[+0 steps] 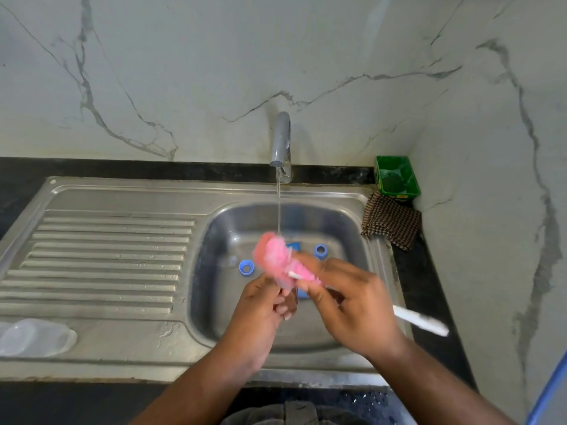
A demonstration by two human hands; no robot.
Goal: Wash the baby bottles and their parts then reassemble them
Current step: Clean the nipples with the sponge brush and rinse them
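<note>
Tap (281,142) running. Right hand (352,305) grips the white-handled pink brush (276,256) over the sink (208,302). Left hand (264,305) is curled round what looks like a small clear part (285,283), which is blurred. Two blue rings (246,267) lie in the basin. A clear bottle (33,337) lies on the drainboard (107,256).

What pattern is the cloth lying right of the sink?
The cloth is brown-and-cream checked, clearest in the head view.

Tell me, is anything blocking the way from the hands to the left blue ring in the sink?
Nothing visible does: the blue ring lies in the open in the basin, beyond the left hand. The right hand grips the pink brush, though.
</note>
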